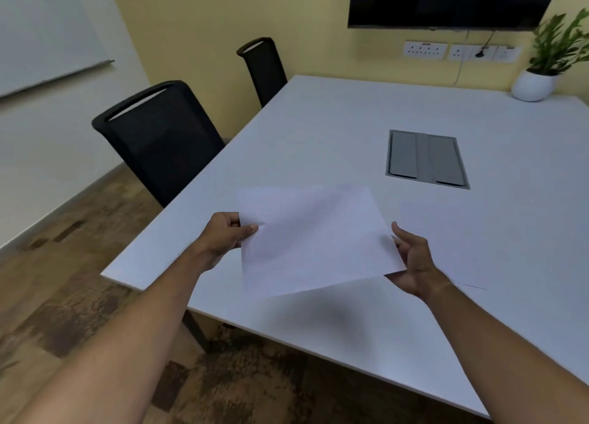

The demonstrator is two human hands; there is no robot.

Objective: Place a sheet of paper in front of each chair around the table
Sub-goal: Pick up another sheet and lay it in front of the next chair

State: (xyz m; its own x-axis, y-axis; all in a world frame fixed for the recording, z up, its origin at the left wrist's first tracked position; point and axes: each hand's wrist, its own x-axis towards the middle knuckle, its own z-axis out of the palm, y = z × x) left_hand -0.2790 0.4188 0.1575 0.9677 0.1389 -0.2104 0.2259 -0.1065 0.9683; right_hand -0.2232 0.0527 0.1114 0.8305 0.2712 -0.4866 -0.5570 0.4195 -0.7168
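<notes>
White sheet of paper (pixel 314 238) between both hands

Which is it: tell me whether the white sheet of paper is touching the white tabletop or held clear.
Apart. The head view shows the white sheet of paper raised off the white tabletop, its shadow falling separately beneath its near edge.

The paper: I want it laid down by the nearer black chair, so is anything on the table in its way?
Nothing visible. The sheet of paper, held by the left hand and right hand, hangs over bare table beside the nearer chair.
</notes>
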